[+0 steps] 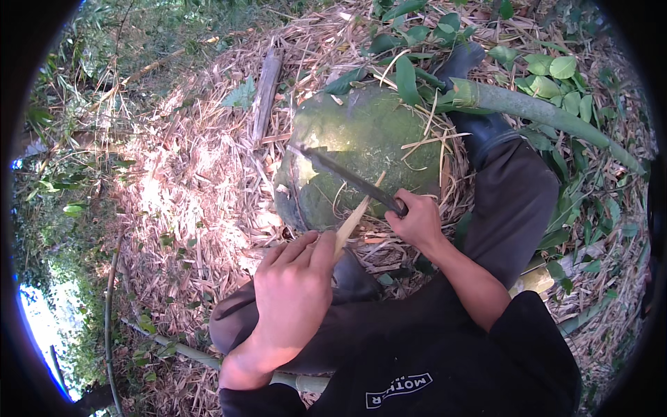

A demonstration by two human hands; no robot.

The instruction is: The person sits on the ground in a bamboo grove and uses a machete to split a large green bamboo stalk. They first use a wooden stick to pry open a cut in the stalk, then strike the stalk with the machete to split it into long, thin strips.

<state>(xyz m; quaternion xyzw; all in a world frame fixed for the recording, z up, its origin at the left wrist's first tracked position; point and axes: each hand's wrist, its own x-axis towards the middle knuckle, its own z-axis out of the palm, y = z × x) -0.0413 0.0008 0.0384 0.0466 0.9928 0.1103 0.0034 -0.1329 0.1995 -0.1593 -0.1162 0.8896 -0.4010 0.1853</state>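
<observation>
My left hand [293,295] is closed around a pale, pointed split bamboo strip [353,219], which slants up and to the right. In my right hand [420,221] is the handle of a long knife [347,175]. Its dark blade stretches to the upper left over a large, mossy rock [375,125]. Where the strip's upper part passes the blade, the two cross close to the handle; whether the edge touches the strip I cannot tell. Thin pale shavings [417,149] lie on the rock's right side.
A green bamboo pole [549,109] reaches from the rock's far right edge toward the right. My dark boot [486,135] stands beside the rock. A weathered wood piece [267,94] lies left of it. Dry litter [187,194] covers the ground, and another pole [184,351] lies at lower left.
</observation>
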